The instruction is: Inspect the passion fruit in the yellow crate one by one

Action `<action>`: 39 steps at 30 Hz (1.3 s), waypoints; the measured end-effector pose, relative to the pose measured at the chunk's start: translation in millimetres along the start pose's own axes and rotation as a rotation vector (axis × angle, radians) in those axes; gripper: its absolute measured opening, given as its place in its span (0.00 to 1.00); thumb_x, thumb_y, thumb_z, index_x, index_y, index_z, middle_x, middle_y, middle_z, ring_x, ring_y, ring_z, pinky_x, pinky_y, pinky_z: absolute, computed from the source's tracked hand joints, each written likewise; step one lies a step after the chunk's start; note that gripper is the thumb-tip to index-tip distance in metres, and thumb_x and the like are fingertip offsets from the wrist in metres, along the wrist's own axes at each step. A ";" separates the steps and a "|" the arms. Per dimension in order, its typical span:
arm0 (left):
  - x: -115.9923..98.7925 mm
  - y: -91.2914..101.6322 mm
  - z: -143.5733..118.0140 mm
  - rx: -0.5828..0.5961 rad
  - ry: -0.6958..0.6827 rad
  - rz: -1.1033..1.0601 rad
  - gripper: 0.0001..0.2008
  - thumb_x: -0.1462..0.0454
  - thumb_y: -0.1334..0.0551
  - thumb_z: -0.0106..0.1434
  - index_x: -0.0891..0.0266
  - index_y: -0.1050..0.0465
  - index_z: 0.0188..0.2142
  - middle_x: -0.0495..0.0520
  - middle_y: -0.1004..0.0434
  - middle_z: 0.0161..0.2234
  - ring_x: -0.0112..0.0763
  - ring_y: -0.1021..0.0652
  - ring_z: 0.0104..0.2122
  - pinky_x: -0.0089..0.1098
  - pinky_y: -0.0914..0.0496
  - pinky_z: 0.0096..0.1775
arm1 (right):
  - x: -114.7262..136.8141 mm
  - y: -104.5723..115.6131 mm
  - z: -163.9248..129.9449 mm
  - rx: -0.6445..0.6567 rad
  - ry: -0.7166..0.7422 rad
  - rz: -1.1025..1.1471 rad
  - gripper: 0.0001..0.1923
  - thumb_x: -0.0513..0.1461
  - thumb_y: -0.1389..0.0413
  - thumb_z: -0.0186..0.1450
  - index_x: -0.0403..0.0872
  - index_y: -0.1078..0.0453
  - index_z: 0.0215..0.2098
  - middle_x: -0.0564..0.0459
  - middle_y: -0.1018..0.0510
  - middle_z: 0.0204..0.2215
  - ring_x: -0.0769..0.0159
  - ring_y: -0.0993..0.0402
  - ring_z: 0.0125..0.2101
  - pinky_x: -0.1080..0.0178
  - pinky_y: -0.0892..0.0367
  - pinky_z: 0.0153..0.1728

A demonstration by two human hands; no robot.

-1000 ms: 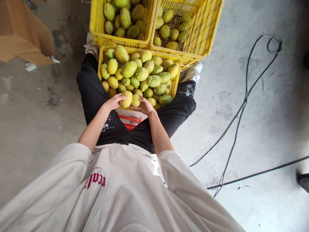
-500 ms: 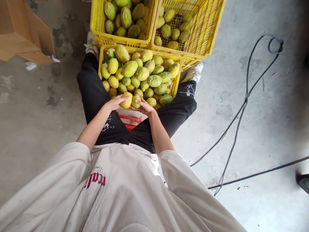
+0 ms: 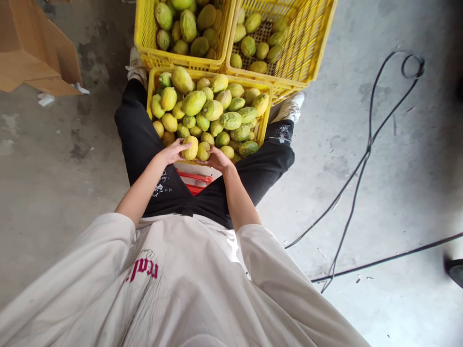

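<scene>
Plainly, both hands meet at the near edge of the near crate [image 3: 154, 84], each on its own fruit. The left hand [image 3: 170, 153] curls around a yellow fruit [image 3: 190, 147], fingers over its top and thumb beneath; that fruit sits at the crate's near rim, left of centre, touching its neighbour. Just right of it, the right hand [image 3: 218, 159] cups a smaller green fruit [image 3: 203, 152] from below, fingers wrapped partly round it.

Judging by the bumpy, thick rind, these fruits look firm and fairly heavy for their bulk, not slippery, and unlikely to crush under a normal grip; a drop on the concrete floor [image 3: 54, 168] could bruise them, though. A hold around the wide middle, palm under, seems safest, since the tapered ends give less to grip.

The crate is heaped above its rim, so fruit along the edges may roll off if the pile is jostled. Its near edge rests between the person's knees, which hem it in on both sides. Beyond it stand two more crates: the far left crate [image 3: 139, 38] nearly full, the far right crate [image 3: 321, 33] holding a thin layer. Open floor lies to the right, crossed by black cables [image 3: 361, 164]; cardboard [image 3: 36, 48] sits far left.
</scene>
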State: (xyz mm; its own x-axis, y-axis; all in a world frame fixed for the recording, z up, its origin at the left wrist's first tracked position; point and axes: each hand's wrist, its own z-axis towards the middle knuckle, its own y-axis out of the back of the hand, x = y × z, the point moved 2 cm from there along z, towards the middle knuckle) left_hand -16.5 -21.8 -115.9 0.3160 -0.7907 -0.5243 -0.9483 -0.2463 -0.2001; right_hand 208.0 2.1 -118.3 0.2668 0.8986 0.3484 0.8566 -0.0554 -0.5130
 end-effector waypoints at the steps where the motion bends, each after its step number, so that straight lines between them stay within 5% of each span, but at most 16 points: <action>1: -0.4 0.4 -1.3 0.007 0.006 0.010 0.29 0.63 0.11 0.68 0.58 0.20 0.61 0.64 0.07 0.67 0.53 0.07 0.66 0.52 0.10 0.66 | -1.2 1.9 1.2 0.006 0.004 -0.014 0.23 0.27 0.44 0.75 0.54 0.25 0.62 0.50 0.07 0.51 0.55 0.09 0.62 0.45 0.10 0.69; 7: -0.7 -4.1 -7.6 0.136 0.038 0.022 0.25 0.64 0.11 0.70 0.63 0.12 0.61 0.67 0.03 0.59 0.53 0.05 0.60 0.42 0.09 0.59 | -8.3 14.7 10.4 0.026 0.028 -0.136 0.15 0.35 0.27 0.75 0.55 0.21 0.54 0.46 0.06 0.55 0.47 0.06 0.63 0.44 0.04 0.64; 13: 7.2 -4.7 0.2 0.147 0.041 0.001 0.31 0.61 0.09 0.69 0.59 0.13 0.67 0.66 0.03 0.62 0.52 0.04 0.61 0.42 0.10 0.63 | -10.1 20.8 14.5 0.012 0.081 -0.138 0.23 0.33 0.24 0.74 0.56 0.22 0.62 0.48 0.08 0.57 0.47 0.08 0.63 0.50 0.05 0.56; 20: 8.6 -6.7 8.8 0.234 0.125 -0.073 0.24 0.57 0.31 0.79 0.67 0.11 0.68 0.69 0.02 0.58 0.61 0.04 0.60 0.50 0.09 0.61 | -14.6 20.2 22.6 -0.058 0.061 -0.111 0.16 0.38 0.29 0.80 0.58 0.26 0.60 0.52 0.11 0.54 0.56 0.08 0.51 0.60 0.08 0.41; 28: 2.7 -6.9 -3.2 0.086 0.067 0.011 0.24 0.57 0.14 0.73 0.60 0.11 0.64 0.67 0.03 0.63 0.56 0.05 0.64 0.44 0.09 0.61 | -15.6 21.0 33.6 -0.072 0.028 -0.026 0.12 0.45 0.28 0.81 0.57 0.23 0.58 0.42 0.09 0.61 0.39 0.10 0.69 0.40 0.03 0.56; 34: 2.6 -1.4 -2.7 0.045 0.058 0.008 0.24 0.64 0.11 0.70 0.59 0.16 0.58 0.64 0.05 0.63 0.49 0.04 0.56 0.39 0.08 0.55 | -11.4 16.6 19.7 -0.029 0.064 -0.046 0.09 0.41 0.32 0.80 0.57 0.22 0.56 0.47 0.11 0.61 0.48 0.07 0.58 0.47 0.01 0.50; 39: 6.9 0.0 1.9 0.164 0.079 0.045 0.20 0.63 0.10 0.69 0.63 0.11 0.54 0.65 0.03 0.54 0.46 0.04 0.50 0.37 0.08 0.51 | -7.3 12.4 12.0 -0.025 0.035 -0.175 0.10 0.36 0.33 0.78 0.56 0.24 0.54 0.54 0.14 0.49 0.58 0.11 0.47 0.58 0.09 0.43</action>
State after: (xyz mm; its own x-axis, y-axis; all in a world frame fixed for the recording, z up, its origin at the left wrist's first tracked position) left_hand -14.3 -26.1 -121.1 0.2637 -0.8422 -0.4702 -0.9420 -0.1200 -0.3133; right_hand 211.3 0.1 -136.7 0.1273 0.8800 0.4576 0.9018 0.0894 -0.4228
